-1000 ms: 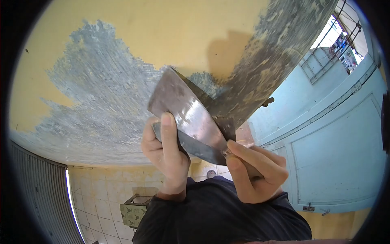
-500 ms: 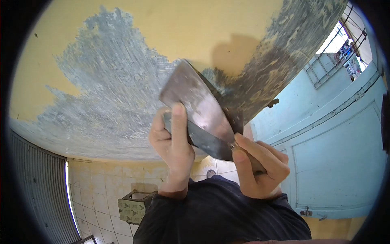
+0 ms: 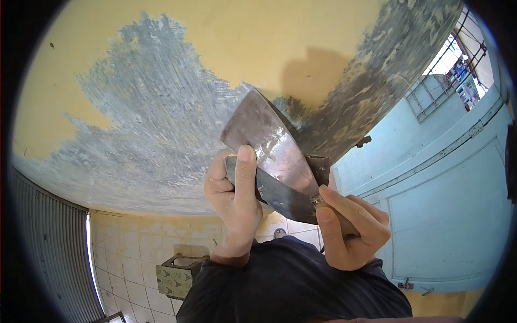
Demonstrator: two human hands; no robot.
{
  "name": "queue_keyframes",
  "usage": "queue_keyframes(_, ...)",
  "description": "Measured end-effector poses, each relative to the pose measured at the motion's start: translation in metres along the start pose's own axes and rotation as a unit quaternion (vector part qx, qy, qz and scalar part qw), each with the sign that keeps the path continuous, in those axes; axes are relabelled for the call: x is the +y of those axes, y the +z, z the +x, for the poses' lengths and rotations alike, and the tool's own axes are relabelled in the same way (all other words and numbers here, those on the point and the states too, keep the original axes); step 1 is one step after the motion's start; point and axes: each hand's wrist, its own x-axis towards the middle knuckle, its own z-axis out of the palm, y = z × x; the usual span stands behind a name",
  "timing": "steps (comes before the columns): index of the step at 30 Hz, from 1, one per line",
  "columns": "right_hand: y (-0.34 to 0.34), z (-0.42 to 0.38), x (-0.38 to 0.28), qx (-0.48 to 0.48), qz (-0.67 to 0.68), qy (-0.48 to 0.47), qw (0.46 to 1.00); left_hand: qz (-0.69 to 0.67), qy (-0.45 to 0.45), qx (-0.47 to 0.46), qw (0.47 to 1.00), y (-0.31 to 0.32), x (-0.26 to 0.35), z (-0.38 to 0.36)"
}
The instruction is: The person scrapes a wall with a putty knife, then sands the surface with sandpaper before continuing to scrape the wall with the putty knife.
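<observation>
My right hand (image 3: 355,229) is wrapped round the handle of a putty knife (image 3: 269,142), its thumb and index finger pinched near the neck. The knife's broad metal blade points up and left, smeared with grey and catching the light. My left hand (image 3: 237,196) grips a dark grey flat strip (image 3: 285,198), with the thumb laid over its upper end. That strip slants down to the right along the blade's lower edge and overlaps the neck of the knife. Both hands are in front of the wall (image 3: 161,102), which carries rough grey patches over yellow paint.
A pale blue door (image 3: 447,210) with a bolt stands at the right, below a barred opening (image 3: 458,70). At the lower left, a box-like stand (image 3: 175,280) rests on the tiled floor (image 3: 126,269). A ribbed shutter (image 3: 54,242) runs along the left side.
Both hands, with the putty knife and the dark strip, have shifted slightly right and down in the view. The grip of each hand looks the same.
</observation>
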Motion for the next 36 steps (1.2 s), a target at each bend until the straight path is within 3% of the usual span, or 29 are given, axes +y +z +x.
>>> queue_keyframes(6, 0.008, 0.007, -0.006, -0.006, -0.011, -0.005, 1.000, -0.099, -0.022, 0.022, 0.995, 0.008, 0.008, 0.004)
queue_keyframes(9, 0.002, 0.004, -0.001, -0.005, -0.003, -0.007, 1.000, -0.009, 0.001, -0.018, 1.000, -0.002, -0.004, -0.002)
queue_keyframes(12, 0.008, 0.008, -0.003, -0.013, -0.006, -0.008, 1.000, -0.069, -0.014, 0.010, 0.997, -0.001, -0.001, 0.004)
queue_keyframes(19, 0.003, 0.007, 0.001, -0.023, 0.032, 0.006, 0.999, -0.054, -0.008, 0.001, 0.998, -0.005, -0.004, -0.002)
queue_keyframes(24, 0.011, 0.016, -0.011, -0.041, 0.016, 0.012, 0.999, -0.115, -0.026, 0.058, 0.991, 0.007, 0.012, 0.005)
queue_keyframes(27, 0.004, 0.006, -0.001, -0.008, 0.014, -0.014, 1.000, -0.052, -0.019, 0.011, 0.998, -0.001, 0.003, -0.005)
queue_keyframes(30, 0.007, 0.013, -0.006, -0.033, -0.004, 0.006, 0.999, -0.068, -0.037, 0.046, 0.996, 0.003, 0.004, 0.001)
queue_keyframes(36, 0.006, 0.005, -0.004, -0.021, 0.025, 0.016, 0.999, -0.050, -0.018, 0.007, 0.999, -0.005, 0.009, 0.001)
